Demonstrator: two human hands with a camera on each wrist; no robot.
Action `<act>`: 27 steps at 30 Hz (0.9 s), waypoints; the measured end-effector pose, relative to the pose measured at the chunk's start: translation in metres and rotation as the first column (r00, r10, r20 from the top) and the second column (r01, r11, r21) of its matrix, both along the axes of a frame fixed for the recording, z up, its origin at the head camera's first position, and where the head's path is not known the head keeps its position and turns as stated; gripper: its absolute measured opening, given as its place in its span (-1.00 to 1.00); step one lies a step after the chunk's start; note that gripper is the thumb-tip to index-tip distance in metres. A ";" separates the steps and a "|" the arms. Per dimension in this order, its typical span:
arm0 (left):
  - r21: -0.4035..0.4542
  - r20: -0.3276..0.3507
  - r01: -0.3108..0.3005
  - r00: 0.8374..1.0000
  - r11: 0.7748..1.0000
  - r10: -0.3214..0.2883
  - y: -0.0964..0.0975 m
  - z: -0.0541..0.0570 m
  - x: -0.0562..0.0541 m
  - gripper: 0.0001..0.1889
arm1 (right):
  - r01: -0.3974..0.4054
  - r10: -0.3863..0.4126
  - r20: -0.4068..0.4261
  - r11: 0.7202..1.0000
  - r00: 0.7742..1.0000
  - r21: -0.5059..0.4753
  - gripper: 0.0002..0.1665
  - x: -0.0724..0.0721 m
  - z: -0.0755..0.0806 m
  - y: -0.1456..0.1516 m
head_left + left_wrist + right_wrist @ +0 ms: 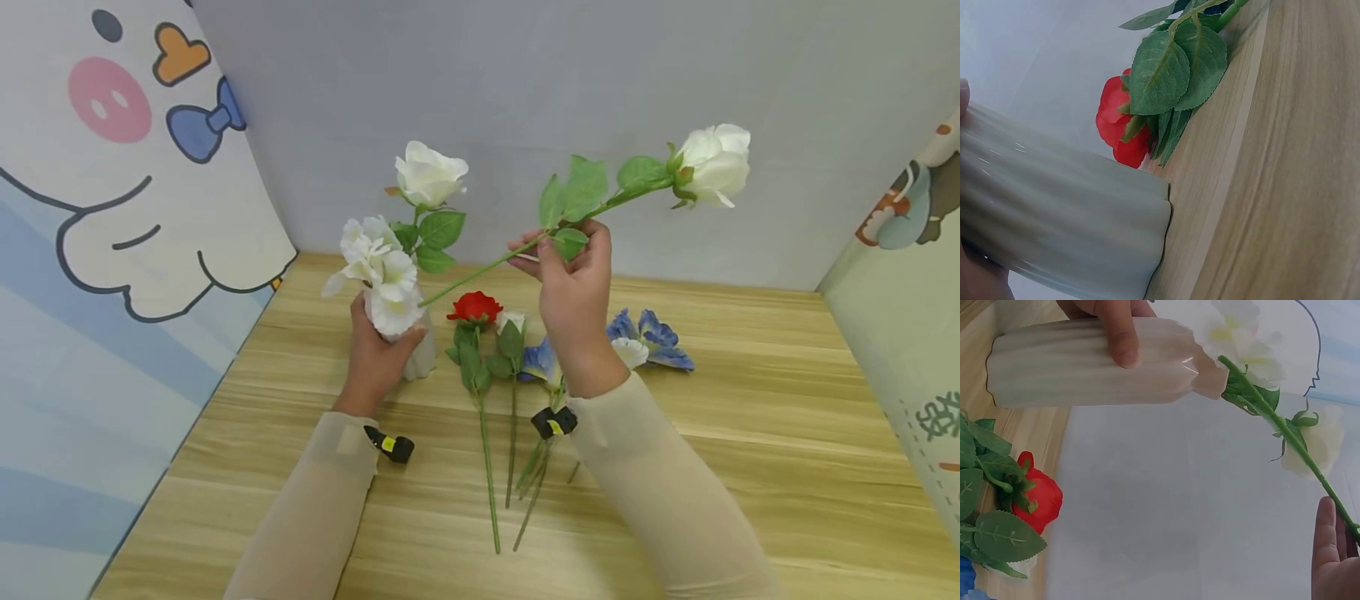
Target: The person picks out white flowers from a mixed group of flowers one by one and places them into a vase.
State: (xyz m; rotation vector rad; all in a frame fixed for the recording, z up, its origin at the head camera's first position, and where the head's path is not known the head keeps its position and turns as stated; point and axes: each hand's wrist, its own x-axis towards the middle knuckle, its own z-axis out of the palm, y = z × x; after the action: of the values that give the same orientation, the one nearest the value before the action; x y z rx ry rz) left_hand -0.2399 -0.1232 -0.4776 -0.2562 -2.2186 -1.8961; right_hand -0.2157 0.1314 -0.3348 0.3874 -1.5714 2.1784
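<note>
My left hand point(378, 362) grips a pale, ribbed vase point(1085, 362) that stands upright on the table, its thumb showing across the side in the right wrist view. In the vase are a white rose point(431, 173) with green leaves and a white ruffled flower point(382, 271), whose petals hang over the rim. Up and to the right, my right hand point(573, 304) pinches the green stem of another white rose point(716, 165) near its leaves. This rose slants, bloom to the upper right, and the lower end of its stem point(1266, 409) is right at the vase's mouth.
A red rose point(476, 308) and a white rosebud point(512, 323) lie on the wooden table point(750, 458), right of the vase. Blue-and-white flowers point(660, 337) lie partly hidden behind the right forearm. A pale wall point(487, 83) rises behind, with a cartoon-printed panel point(97, 225) at left.
</note>
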 end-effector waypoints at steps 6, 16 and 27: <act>-0.017 0.030 -0.015 0.999 1.000 0.016 0.000 0.001 0.001 -0.01 | 0.028 -0.028 0.000 0.995 1.000 -0.096 -0.63 -0.002 0.008 0.001; 0.001 -0.009 0.005 1.000 1.000 -0.005 0.000 0.001 0.000 -0.02 | 0.084 -0.071 0.057 0.960 0.996 -0.267 -0.65 -0.005 0.011 0.002; 0.002 0.031 0.008 0.999 1.000 -0.008 0.007 0.030 0.017 -0.04 | 0.091 -0.056 0.114 0.941 0.992 -0.326 -0.59 -0.008 -0.001 -0.009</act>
State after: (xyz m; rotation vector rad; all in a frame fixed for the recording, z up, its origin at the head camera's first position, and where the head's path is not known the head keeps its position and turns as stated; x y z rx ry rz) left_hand -0.2230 -0.1166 -0.4475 -0.2369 -2.2387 -1.9190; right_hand -0.2232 0.1223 -0.3356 0.1098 -1.2126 2.3793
